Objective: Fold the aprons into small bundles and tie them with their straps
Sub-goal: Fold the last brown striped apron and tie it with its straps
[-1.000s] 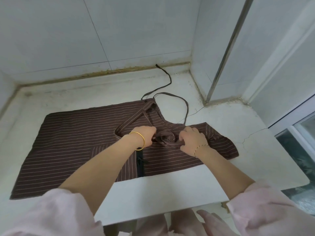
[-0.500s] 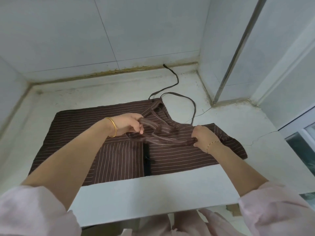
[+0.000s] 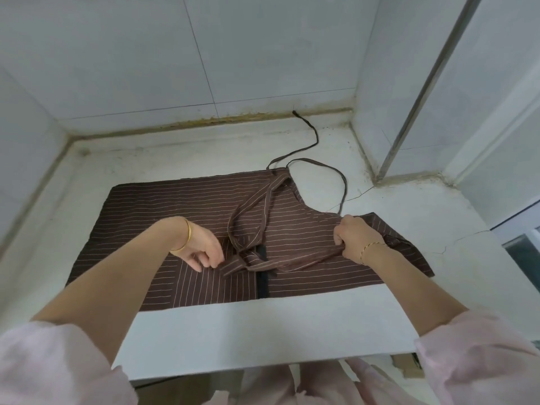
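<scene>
A brown apron (image 3: 181, 211) with thin pale stripes lies spread flat on the white counter (image 3: 263, 325). A wide striped strap (image 3: 263, 206) loops over its middle and crosses a black band (image 3: 261, 283) near the front. My left hand (image 3: 201, 249) is low on the cloth, fingers curled, pinching the strap's left end (image 3: 230, 267). My right hand (image 3: 355, 238) grips the other stretch of that strap (image 3: 309, 260) by the apron's right part. A thin strap (image 3: 342, 182) curves off the top edge toward the back wall.
Tiled walls close the counter at the back and left. A tiled column with a metal strip (image 3: 420, 92) stands at the back right. The counter's front edge is near my body, and cracks (image 3: 461, 238) run through its right side.
Both hands have dropped from a lifted hold back down to the cloth and moved apart. The wide strap now lies stretched between them on the apron.
</scene>
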Tool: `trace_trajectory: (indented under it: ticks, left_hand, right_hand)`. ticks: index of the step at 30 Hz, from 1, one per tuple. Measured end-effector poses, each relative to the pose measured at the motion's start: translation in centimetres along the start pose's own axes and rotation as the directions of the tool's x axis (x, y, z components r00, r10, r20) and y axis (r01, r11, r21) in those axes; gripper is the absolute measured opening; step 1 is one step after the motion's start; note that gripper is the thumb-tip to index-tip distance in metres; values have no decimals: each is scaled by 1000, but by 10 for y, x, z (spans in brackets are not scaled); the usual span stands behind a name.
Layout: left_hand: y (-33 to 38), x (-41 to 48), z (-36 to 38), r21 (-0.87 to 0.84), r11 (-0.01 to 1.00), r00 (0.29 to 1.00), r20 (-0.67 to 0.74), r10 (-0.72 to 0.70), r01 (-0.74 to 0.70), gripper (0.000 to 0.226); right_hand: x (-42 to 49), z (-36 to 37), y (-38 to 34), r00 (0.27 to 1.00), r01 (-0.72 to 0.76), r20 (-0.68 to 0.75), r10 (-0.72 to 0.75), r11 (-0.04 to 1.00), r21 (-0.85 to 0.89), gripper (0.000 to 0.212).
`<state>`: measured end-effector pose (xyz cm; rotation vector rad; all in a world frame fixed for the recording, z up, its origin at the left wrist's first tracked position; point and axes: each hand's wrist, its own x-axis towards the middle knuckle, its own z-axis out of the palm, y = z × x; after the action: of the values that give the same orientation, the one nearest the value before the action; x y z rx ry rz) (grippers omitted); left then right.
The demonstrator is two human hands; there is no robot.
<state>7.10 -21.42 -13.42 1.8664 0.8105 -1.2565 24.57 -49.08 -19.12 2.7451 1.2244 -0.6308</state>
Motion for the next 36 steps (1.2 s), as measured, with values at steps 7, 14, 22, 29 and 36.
trace_trajectory:
  ticks: [7,14,22,29,36]
  left_hand:
    - [26,11,13,133,960,816,-506,279,-246,27]
    - [33,30,41,614,714,793,-224,566,-336,34]
    - [6,21,3,359,822,689,-451,567,-442,29]
    - [33,42,-34,455,830,589,-590,552,-322,44]
    - [91,71,-66,169,898,617,-674,406,-406,43]
  right_hand:
    - [-7,-27,-28,995,90,19,-94,983,161,48]
    - [-10,-2,-54,999,-4,49,2,999,39,18]
    - [14,-15,-90,963,-79,-204,177,908,412,25]
    - [56,-30,-80,903,-268,-148,403,799,538,32]
    - [102,-56,-55,874,-275,-143,465,714,644,36]
